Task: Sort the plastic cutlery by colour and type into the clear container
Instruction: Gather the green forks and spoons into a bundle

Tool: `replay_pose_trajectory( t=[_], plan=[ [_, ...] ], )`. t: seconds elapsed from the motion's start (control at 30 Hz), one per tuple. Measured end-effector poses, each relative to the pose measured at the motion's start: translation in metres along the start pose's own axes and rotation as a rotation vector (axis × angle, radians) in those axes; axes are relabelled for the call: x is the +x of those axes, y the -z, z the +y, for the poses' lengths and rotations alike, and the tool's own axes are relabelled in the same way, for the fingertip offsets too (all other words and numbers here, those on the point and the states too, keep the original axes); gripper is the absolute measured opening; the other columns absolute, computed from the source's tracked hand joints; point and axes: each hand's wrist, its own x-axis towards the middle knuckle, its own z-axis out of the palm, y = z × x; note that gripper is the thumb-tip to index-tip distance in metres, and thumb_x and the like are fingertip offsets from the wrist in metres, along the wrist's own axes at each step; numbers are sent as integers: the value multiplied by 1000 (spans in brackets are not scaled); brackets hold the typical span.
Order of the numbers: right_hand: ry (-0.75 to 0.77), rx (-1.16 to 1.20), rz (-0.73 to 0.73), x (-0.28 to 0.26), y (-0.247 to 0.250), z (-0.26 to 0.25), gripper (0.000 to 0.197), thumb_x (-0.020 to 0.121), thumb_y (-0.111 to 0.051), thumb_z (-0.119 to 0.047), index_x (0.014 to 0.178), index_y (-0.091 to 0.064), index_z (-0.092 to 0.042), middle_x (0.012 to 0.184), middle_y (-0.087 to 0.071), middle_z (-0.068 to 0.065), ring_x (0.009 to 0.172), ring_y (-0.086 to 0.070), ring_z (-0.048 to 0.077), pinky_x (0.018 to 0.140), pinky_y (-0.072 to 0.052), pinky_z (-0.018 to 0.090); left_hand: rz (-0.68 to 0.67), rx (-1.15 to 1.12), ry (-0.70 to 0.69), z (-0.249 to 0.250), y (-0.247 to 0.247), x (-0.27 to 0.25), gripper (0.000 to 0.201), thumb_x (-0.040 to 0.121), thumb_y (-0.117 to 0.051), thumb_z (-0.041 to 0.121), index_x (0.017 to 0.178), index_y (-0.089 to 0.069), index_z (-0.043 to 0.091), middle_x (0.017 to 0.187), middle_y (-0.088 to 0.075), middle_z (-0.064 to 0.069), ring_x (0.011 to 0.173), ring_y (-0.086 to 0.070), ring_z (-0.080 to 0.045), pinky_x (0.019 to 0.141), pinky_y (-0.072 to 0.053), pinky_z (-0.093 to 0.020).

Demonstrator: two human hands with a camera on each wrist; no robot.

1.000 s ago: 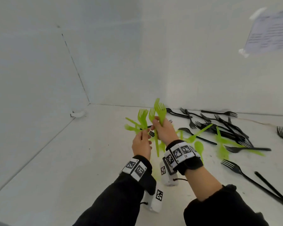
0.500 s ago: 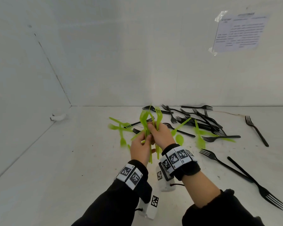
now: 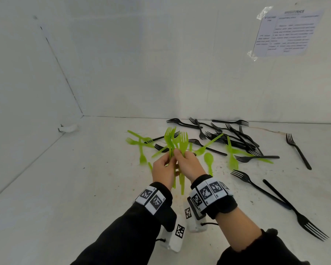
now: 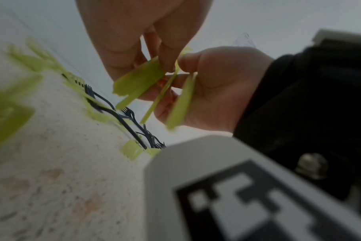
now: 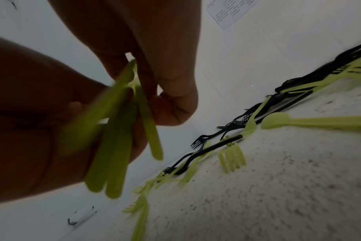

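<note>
Both hands meet over the desk point(image 3: 69, 188): the left hand point(image 3: 163, 171) and the right hand point(image 3: 190, 166) each pinch the bunch of green forks point(image 3: 177, 142) by the handles, tines up. Those handles splay loosely below the fingers (not squared at all), so I reckon one could slide out if either pinch eases. Beyond, a green spoon point(image 3: 208, 159) and loose green forks point(image 3: 139, 143) lie tangled with the black forks point(image 3: 235, 138) near the wall; grabbing there risks dragging the wrong colour along. No clear container shows anywhere.

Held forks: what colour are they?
Lime green forks, gripped by left hand and right hand; clearest in the head view.
</note>
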Motion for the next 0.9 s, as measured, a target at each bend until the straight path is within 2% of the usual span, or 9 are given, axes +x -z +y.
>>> replay_pose_trajectory(
  t=[0.1, 0.2, 0.3, 0.37, 0.43, 0.57, 0.73, 0.83, 0.9],
  plan=[
    [11, -14, 3, 0, 0, -2, 39, 99, -40, -24, 63, -47, -12, 65, -46, 5, 60, -49, 15, 47, -43, 21, 6, 44, -16, -4, 0, 0, 23, 95, -53, 17, 111, -68, 16, 98, -71, -3, 87, -66, -16, 65, -54, -23],
    [58, -60, -3, 1, -1, 1, 42, 99, -40, -24, 58, -41, -14, 57, -35, 3, 56, -37, 17, 58, -33, 31, 8, 117, -68, -4, 1, -1, 23, 94, -55, 16, 112, -68, 19, 95, -69, 4, 79, -63, -7, 69, -48, -15],
    [87, -75, -1, 2, -1, 3, 23, 100, -39, -25, 84, -53, -14, 65, -43, -4, 60, -41, 10, 59, -37, 26, 17, 113, -79, -3, 3, 0, 19, 92, -56, 15, 100, -70, 26, 84, -68, 7, 72, -61, -6, 66, -49, -16],
    [70, 5, 72, 2, 0, 1, 12, 99, -40, -26, 107, -43, -17, 68, -43, -7, 58, -42, 5, 48, -37, 15, 23, 106, -64, -1, 4, 1, 27, 92, -56, 12, 83, -66, 36, 77, -67, 4, 72, -62, -16, 71, -54, -31],
    [18, 111, 112, 0, 0, 0, 16, 99, -38, -25, 112, -30, -17, 65, -39, -5, 51, -38, 9, 39, -32, 17, 37, 97, -28, -1, 5, 0, 32, 92, -54, 11, 74, -61, 36, 75, -64, 3, 72, -61, -21, 76, -55, -42],
    [43, 204, 105, -1, -2, 0, 4, 99, -36, -18, 101, -33, -15, 67, -33, -1, 51, -33, 11, 44, -32, 22, 39, 83, -18, -4, 8, -2, 25, 94, -53, 13, 79, -63, 31, 77, -64, 4, 72, -61, -20, 79, -56, -45],
    [150, 0, 163, 7, -10, 9, 25, 96, -46, -21, 86, -60, -2, 75, -55, 9, 69, -49, 19, 68, -45, 37, 2, 35, -9, -5, 10, -3, 21, 94, -53, 10, 109, -67, 14, 82, -66, 4, 69, -61, -16, 67, -56, -34],
    [158, -88, 172, 9, -12, 11, 35, 96, -45, -20, 63, -55, -19, 62, -51, 2, 63, -48, 17, 65, -44, 36, -38, 31, -16, -5, 12, -5, 24, 93, -53, 9, 106, -68, 22, 84, -70, 3, 75, -64, -18, 68, -58, -35],
    [156, -147, 170, 6, -14, 9, 40, 98, -43, -19, 58, -48, -18, 56, -45, -1, 57, -42, 14, 58, -36, 29, -54, 37, -6, -8, 12, -5, 27, 94, -52, 11, 105, -67, 30, 90, -71, 1, 80, -65, -19, 72, -59, -38]
  ],
)
